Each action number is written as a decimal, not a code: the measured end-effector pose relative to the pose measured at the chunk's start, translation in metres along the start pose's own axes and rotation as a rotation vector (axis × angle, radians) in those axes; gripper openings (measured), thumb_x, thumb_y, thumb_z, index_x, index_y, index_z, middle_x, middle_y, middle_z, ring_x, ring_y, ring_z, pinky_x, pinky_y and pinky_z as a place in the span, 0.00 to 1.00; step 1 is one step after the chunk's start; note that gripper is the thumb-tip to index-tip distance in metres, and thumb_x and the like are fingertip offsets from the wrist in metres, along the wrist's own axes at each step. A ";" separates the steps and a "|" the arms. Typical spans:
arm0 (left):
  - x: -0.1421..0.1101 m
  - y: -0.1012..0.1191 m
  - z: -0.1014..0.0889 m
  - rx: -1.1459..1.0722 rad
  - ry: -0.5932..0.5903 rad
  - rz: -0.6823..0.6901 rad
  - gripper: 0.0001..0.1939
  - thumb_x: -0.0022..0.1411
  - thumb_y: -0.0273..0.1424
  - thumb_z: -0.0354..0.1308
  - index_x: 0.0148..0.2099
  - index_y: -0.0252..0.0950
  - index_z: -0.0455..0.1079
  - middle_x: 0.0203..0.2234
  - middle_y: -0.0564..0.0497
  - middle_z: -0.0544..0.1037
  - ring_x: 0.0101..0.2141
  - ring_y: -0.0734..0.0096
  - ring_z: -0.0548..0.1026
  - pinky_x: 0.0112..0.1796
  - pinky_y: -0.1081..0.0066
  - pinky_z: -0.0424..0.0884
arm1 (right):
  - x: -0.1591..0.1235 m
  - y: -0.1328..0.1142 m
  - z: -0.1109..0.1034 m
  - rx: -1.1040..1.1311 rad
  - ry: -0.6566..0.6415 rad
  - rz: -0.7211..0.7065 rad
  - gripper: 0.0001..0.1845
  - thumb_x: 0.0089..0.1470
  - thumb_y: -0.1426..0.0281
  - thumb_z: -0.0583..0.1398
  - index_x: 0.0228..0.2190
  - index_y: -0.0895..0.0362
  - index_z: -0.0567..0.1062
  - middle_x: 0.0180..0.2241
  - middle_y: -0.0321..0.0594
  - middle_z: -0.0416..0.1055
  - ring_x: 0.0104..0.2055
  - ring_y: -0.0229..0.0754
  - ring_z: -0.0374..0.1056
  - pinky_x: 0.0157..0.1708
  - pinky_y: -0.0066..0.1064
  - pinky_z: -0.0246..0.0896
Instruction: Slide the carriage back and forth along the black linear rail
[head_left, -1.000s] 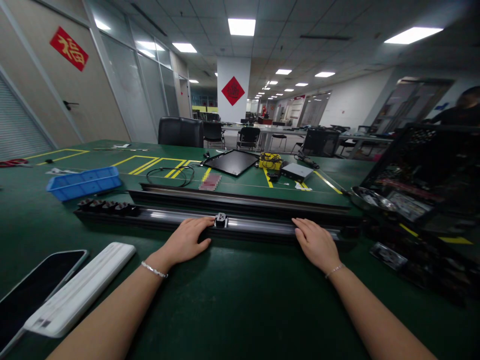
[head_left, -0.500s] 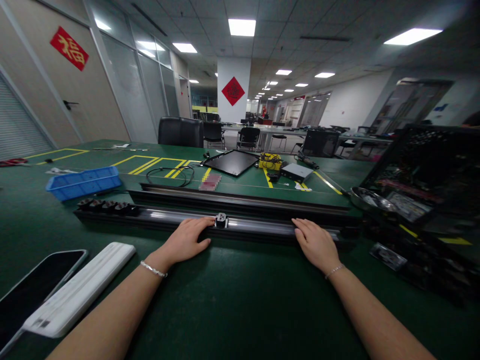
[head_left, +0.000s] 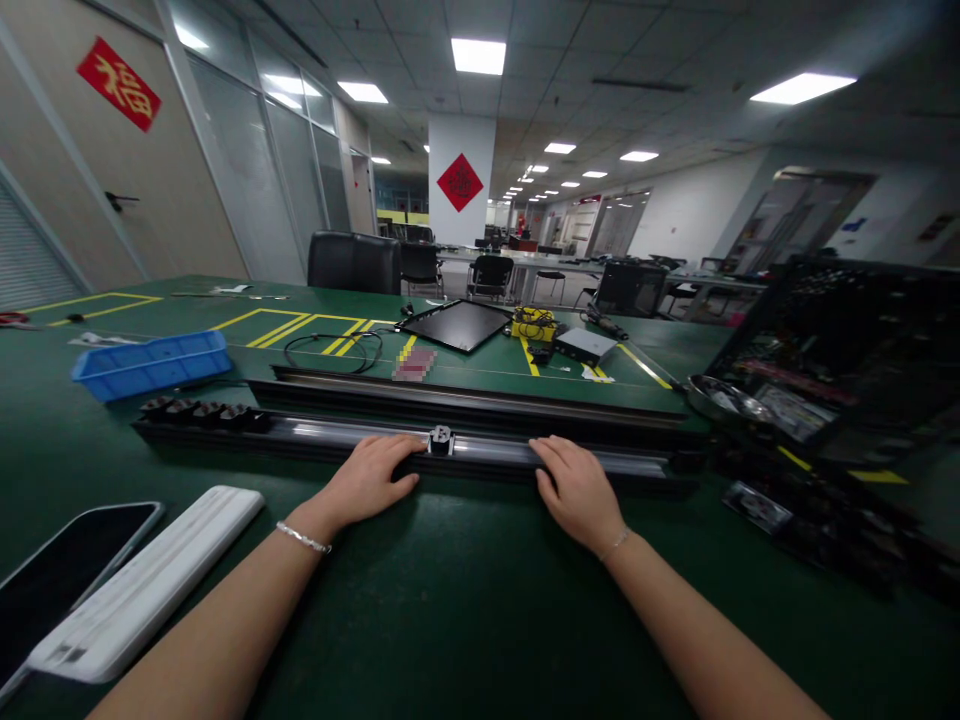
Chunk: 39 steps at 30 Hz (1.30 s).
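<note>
Left hand [head_left: 367, 478] and right hand [head_left: 576, 490] rest open, fingers slightly spread, on a long black rail [head_left: 487, 452] just ahead of them; a small slider block [head_left: 440, 439] sits between the hands, nearer the left.

The long rail [head_left: 360, 438] before me is smooth metal with a bright sheen, and the small carriage [head_left: 441, 438] on it looks dark and matt. The green bench mat [head_left: 480, 620] has a soft gloss. At left sits a blue plastic tray [head_left: 150, 366]; lower left, a matt white plastic bar [head_left: 142, 585] lies beside a glossy black phone [head_left: 67, 590].
</note>
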<state>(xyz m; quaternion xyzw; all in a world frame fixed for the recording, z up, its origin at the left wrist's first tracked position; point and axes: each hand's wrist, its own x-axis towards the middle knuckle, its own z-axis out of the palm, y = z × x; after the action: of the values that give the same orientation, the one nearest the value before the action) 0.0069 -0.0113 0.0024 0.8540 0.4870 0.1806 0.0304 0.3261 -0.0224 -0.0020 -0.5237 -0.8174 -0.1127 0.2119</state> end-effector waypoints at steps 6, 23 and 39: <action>0.000 -0.003 0.004 0.001 0.009 0.005 0.21 0.57 0.37 0.52 0.53 0.43 0.64 0.48 0.50 0.74 0.48 0.62 0.70 0.51 0.59 0.60 | 0.026 -0.070 0.013 0.118 -0.183 -0.106 0.26 0.55 0.68 0.51 0.56 0.47 0.61 0.46 0.41 0.69 0.48 0.43 0.61 0.49 0.37 0.50; 0.001 0.002 0.001 0.005 -0.005 -0.006 0.21 0.57 0.35 0.52 0.54 0.45 0.63 0.46 0.52 0.74 0.47 0.63 0.70 0.50 0.59 0.59 | 0.032 -0.078 0.013 0.030 -0.247 -0.077 0.27 0.53 0.69 0.52 0.55 0.45 0.62 0.41 0.40 0.69 0.43 0.44 0.61 0.46 0.36 0.49; 0.000 0.004 0.000 0.019 -0.019 -0.008 0.23 0.57 0.36 0.52 0.56 0.46 0.62 0.43 0.51 0.74 0.45 0.62 0.70 0.49 0.60 0.59 | 0.032 -0.078 0.013 0.064 -0.218 -0.077 0.25 0.53 0.69 0.52 0.54 0.47 0.63 0.41 0.41 0.69 0.44 0.44 0.61 0.46 0.35 0.49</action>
<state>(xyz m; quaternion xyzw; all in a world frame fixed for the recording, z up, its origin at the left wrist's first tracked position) 0.0101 -0.0129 0.0030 0.8539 0.4918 0.1677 0.0277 0.2410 -0.0246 0.0044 -0.4942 -0.8582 -0.0370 0.1336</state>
